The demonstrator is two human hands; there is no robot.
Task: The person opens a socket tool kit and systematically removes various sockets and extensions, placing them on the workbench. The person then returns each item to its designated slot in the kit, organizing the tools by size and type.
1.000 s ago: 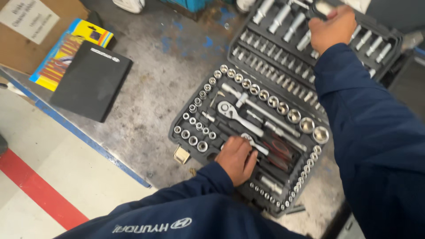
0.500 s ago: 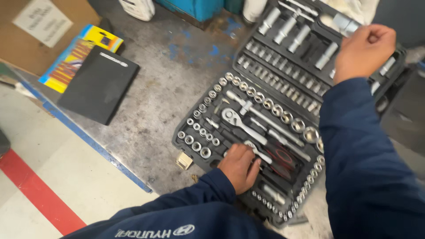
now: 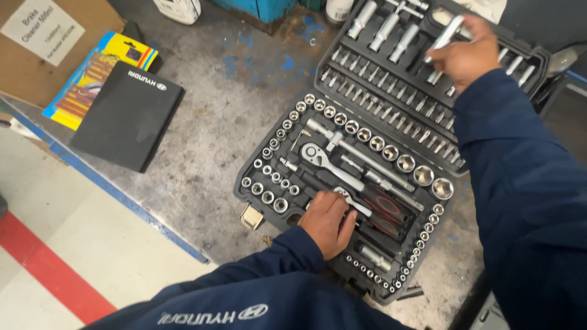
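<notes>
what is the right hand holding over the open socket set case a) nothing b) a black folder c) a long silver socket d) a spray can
c: the right hand grips a long silver socket above the lid half of the socket set case.

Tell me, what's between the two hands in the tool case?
In the head view, between the left hand and right hand lie a ratchet, extension bars and rows of sockets.

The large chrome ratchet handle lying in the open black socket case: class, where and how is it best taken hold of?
Probably by the bare middle of the large chrome ratchet handle, fingers coming straight down from above. It lies flat and diagonal in its moulded recess in the open black socket case; its round head sits up-left, and the left hand covers its lower end.
</notes>
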